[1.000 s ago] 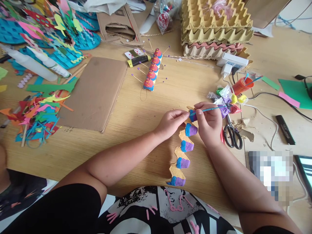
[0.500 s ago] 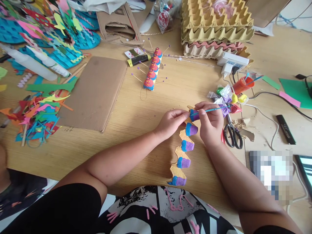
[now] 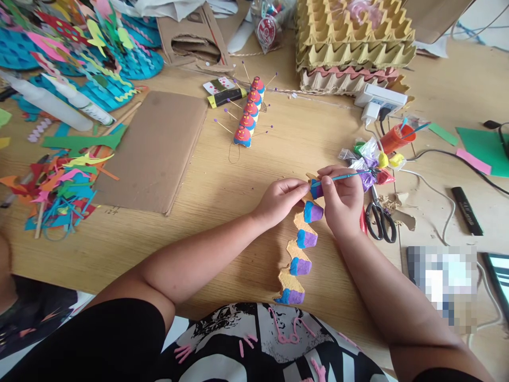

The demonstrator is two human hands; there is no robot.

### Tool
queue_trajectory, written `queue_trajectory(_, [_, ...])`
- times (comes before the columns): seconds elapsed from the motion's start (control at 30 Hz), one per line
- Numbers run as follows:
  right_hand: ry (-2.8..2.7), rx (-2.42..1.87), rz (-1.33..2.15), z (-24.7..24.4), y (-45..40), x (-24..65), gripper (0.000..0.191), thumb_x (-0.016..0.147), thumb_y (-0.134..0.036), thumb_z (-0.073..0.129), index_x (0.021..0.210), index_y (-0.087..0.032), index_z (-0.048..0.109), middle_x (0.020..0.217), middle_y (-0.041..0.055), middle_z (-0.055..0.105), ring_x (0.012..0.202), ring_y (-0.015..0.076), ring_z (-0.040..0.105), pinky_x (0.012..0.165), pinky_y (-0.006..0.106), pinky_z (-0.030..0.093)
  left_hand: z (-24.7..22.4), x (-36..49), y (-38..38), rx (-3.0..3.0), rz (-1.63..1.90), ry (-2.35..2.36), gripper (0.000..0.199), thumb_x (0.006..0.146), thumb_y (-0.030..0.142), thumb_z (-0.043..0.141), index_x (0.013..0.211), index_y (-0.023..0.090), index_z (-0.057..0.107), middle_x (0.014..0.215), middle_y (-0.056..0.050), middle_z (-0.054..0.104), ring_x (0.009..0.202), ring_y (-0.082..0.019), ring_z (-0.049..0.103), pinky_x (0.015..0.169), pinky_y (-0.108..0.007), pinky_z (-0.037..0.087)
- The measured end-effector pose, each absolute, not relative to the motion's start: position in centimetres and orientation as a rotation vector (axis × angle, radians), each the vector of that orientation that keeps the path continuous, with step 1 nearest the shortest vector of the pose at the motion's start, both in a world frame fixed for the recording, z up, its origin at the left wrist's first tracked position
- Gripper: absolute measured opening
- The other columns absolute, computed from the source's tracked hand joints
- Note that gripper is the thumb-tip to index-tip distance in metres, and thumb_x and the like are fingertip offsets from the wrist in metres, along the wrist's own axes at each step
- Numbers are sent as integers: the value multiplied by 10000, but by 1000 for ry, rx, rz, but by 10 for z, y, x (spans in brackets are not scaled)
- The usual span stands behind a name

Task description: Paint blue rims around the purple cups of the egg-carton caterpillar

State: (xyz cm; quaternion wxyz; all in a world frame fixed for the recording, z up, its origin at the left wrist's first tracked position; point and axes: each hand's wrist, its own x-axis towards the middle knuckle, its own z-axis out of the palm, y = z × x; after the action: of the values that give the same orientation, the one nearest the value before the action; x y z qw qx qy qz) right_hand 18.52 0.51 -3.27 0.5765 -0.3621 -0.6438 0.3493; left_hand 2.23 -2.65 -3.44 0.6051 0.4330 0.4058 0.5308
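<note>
A strip of egg carton [image 3: 296,248] with several cups, coloured blue and purple, hangs down from my hands over the near part of the table. My left hand [image 3: 283,199] pinches the strip's upper end between thumb and fingers. Between the thumb and fingers of my right hand [image 3: 342,199] is a thin blue stick [image 3: 350,175], its tip at the top cup, where the blue meets the purple. The right fingers also lie around the far side of that cup. Further back stands a row of red and blue cups [image 3: 249,114] with smiling faces and purple-tipped sticks.
Brown cardboard [image 3: 155,151] and paper scraps [image 3: 66,185] lie at the left. Egg trays [image 3: 353,48] are stacked at the back. Scissors [image 3: 380,220], a red cup [image 3: 395,139], a power strip [image 3: 382,99] and a black marker [image 3: 466,210] are at the right.
The blue stick has shifted slightly, its rear end now a little higher and further left. My right hand has moved slightly left. My left hand keeps its pinch.
</note>
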Motion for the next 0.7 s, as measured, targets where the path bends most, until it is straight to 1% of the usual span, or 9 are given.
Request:
queue_trajectory(0.23, [-1464, -816, 803, -32, 4, 183, 232, 998, -473, 749, 967, -274, 634, 1030, 26, 745, 956, 194, 723, 861, 413, 641, -27, 22, -27, 950, 1192, 962, 371, 864, 546, 773, 835, 176, 789, 865, -32, 740, 829, -158, 657, 722, -261, 532])
queue_trajectory(0.5, [-1521, -862, 773, -34, 5, 186, 205, 1009, -441, 741, 984, -269, 632, 1056, 26, 740, 966, 186, 715, 891, 420, 640, -29, 22, -27, 1026, 1218, 977, 366, 888, 534, 752, 814, 177, 790, 846, -29, 742, 838, -162, 638, 779, -275, 528])
queue_trajectory(0.7, [-1484, -791, 795, -35, 4, 185, 174, 1014, -416, 736, 975, -273, 645, 1043, 16, 746, 971, 183, 715, 875, 404, 625, -28, 22, -27, 946, 1190, 971, 380, 849, 558, 780, 820, 180, 783, 854, -31, 738, 824, -159, 650, 715, -259, 526])
